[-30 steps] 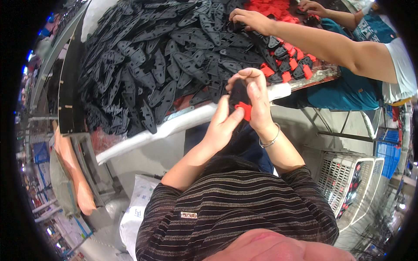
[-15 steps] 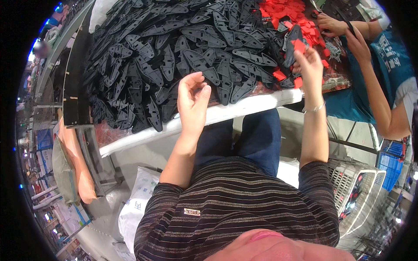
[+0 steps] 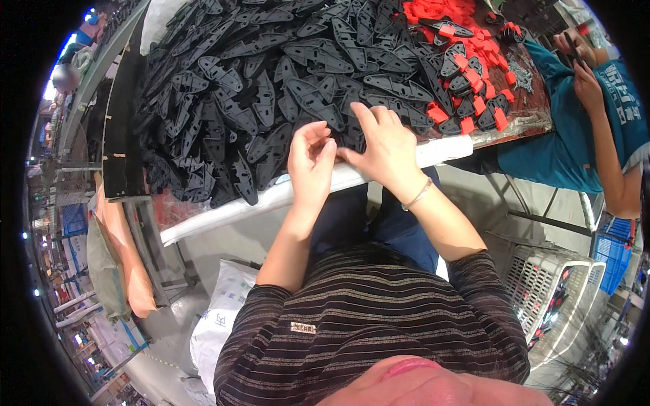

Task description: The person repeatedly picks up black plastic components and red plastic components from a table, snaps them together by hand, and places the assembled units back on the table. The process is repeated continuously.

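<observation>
My left hand hovers over the table's near edge with its fingers loosely curled. A gap shows between thumb and fingertips, and I see nothing held there. Close on its right is my right hand, back up, fingers stretched out and thumb pointing at the left hand; nothing shows in it. Beyond both hands lies a big heap of black plastic pieces, flat, pointed-oval, with slots and holes. To the right, black pieces fitted with red tabs lie beside a pile of small red plastic parts.
A white padded roll runs along the table's near edge. Small metal parts lie at the right. A co-worker in a teal apron handles something dark there. A white plastic crate and a white sack stand below.
My right hand has come back leftward from the red-tabbed pieces, having let go of a black piece with a red tab. My left hand shifted slightly right. The co-worker's hands moved away rightward.
</observation>
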Demonstrator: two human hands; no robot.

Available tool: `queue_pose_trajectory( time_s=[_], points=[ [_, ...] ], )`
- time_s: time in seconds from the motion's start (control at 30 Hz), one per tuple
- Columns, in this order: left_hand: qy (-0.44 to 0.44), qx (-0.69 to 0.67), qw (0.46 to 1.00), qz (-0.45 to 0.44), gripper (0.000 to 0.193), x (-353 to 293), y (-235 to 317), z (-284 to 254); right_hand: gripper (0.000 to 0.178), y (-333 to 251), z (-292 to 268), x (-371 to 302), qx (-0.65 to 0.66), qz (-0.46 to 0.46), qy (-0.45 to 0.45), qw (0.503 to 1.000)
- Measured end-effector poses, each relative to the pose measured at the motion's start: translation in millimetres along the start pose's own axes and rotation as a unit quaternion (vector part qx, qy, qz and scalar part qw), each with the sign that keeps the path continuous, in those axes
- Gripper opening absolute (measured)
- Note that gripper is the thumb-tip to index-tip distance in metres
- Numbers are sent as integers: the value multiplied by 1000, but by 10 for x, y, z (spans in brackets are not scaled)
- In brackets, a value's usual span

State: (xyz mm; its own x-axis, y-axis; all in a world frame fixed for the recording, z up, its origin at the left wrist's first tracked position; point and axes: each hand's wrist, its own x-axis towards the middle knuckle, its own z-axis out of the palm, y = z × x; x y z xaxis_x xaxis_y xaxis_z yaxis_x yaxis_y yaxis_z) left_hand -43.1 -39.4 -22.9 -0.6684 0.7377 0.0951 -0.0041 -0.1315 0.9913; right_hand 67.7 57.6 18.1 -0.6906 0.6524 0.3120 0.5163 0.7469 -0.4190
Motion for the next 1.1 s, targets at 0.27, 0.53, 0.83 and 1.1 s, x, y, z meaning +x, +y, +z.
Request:
queue_pose_trajectory(
  time_s=[0.27, 0.53, 0.83, 1.1],
  points=[
    [-36, -22, 999, -33, 32, -71, 72, -45, 47, 161, 96, 53, 123, 83, 116, 982],
    [-90, -324, 933, -130, 22, -97, 252, 115, 23, 58, -267, -274, 489, 81, -66, 866],
    [-53, -320, 931, -170, 16, -156, 139, 58, 7, 625, -344, -321, -5, -9, -6, 1000],
    [-105, -326, 918, -200, 14, -223, 144, 195, 10, 716, -231, -209, -114, -36, -28, 992]
  ],
)
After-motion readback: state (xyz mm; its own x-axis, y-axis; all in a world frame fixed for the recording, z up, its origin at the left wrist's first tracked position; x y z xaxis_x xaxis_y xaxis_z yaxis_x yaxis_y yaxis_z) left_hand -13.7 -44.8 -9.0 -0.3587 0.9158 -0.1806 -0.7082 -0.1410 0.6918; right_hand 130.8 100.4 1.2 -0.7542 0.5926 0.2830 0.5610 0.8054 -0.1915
